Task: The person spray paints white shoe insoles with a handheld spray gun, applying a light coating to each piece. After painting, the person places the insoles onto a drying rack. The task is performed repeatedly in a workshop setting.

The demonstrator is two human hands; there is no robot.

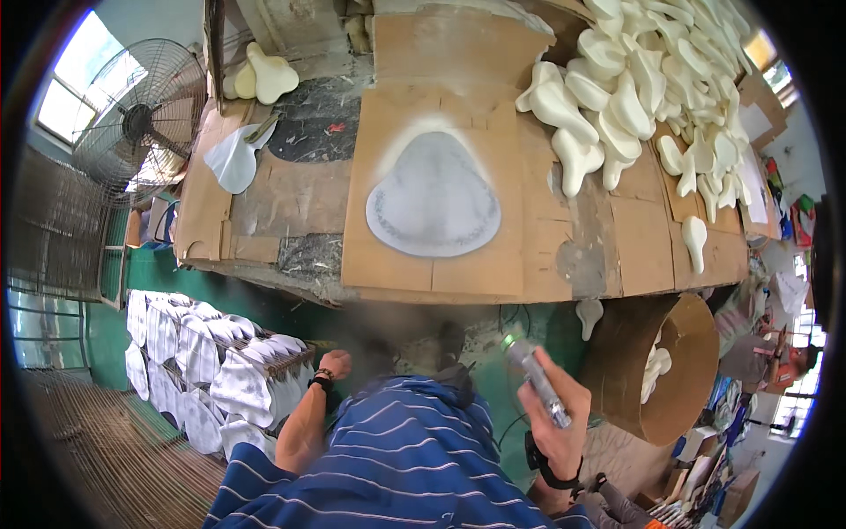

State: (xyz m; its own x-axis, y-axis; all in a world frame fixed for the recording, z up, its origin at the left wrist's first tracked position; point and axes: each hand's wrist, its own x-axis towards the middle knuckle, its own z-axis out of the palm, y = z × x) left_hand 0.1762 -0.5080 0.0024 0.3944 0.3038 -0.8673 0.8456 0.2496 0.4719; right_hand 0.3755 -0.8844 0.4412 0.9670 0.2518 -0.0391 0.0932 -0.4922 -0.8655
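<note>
My right hand [560, 410] is wrapped round a grey metal spray gun [538, 381] with a green ring at its front end, held in front of the table edge. On a cardboard sheet [388, 264] in the middle of the table lies a light grey, rounded-triangular cover piece [434, 198]. Pale overspray rings its upper edge, and darker speckles run along its sides. My left hand [335, 363] hangs low at my left side with fingers curled in and nothing visible in them, near a rack of similar grey-white cover pieces [198, 353].
Cream foam saddle pads [630, 106] are heaped at the table's right. Another foam pad [269, 75] and a grey-white cover piece [233, 159] lie at the left. A large fan [137, 119] stands far left. A round cardboard drum [683, 379] stands at my right.
</note>
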